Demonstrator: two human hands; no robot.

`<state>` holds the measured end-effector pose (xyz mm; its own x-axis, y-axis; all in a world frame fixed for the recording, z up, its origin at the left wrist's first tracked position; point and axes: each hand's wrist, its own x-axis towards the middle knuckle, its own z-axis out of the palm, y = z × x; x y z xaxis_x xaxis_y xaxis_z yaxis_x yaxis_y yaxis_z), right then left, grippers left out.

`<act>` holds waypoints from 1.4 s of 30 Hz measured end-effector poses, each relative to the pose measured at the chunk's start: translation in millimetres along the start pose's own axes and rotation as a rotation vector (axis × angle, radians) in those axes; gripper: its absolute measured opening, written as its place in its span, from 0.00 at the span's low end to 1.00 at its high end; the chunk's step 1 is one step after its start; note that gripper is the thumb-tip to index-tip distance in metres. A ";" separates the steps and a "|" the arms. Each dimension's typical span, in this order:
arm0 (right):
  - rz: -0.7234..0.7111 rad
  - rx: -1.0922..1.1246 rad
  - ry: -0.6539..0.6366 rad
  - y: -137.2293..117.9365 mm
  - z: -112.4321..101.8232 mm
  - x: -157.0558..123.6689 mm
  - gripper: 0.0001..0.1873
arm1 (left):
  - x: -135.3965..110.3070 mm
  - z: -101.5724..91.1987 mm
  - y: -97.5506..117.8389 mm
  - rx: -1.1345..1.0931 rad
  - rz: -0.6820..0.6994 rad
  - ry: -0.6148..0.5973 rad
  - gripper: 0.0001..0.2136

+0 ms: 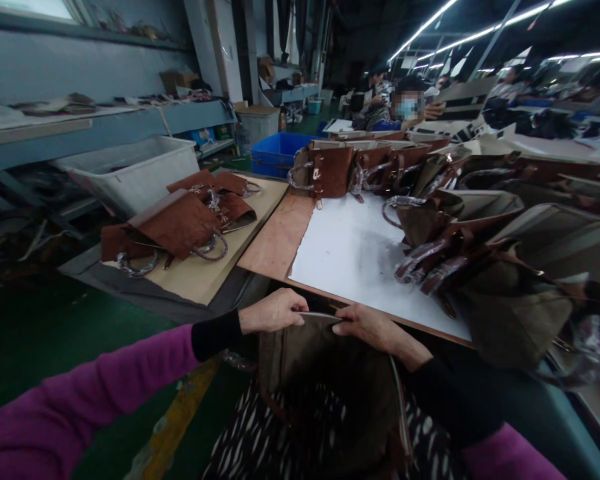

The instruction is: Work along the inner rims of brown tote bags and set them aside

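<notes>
A dark olive-brown handbag [325,373] rests on my lap, just below the table's near edge. My left hand [273,312] is closed, pinching the bag's top rim at the left. My right hand [367,328] is closed too, gripping the same rim at the right. Between both hands a thin flat grey strip [320,317] shows along the bag's opening. My sleeves are purple with black cuffs.
A white sheet [350,260] covers the worktable in front of me. Several olive and brown handbags [485,260] crowd its right side. More brown bags [180,227] lie on a low board at left, beside a white bin [130,170] and a blue crate [275,152]. A masked person [405,107] works beyond.
</notes>
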<state>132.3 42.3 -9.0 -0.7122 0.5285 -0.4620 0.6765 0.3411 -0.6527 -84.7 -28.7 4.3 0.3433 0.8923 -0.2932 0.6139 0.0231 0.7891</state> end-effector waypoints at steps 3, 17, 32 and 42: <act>-0.005 0.040 -0.005 7.3 1.4 -0.6 0.09 | 12.2 3.5 6.8 0.045 0.020 -0.004 0.09; -0.028 -0.030 0.068 4.2 2.0 0.8 0.09 | 34.6 20.0 19.8 0.149 0.000 0.054 0.09; -0.017 0.140 0.019 7.0 3.5 4.2 0.16 | 16.5 4.0 15.4 0.093 -0.011 -0.071 0.13; -0.006 0.079 0.071 3.6 10.2 9.2 0.13 | 23.1 6.1 14.8 0.089 -0.069 -0.017 0.12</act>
<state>126.2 40.5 -21.7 -0.6994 0.5813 -0.4159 0.6531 0.2833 -0.7023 -63.4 -10.5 5.9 0.3099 0.8822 -0.3545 0.6970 0.0428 0.7157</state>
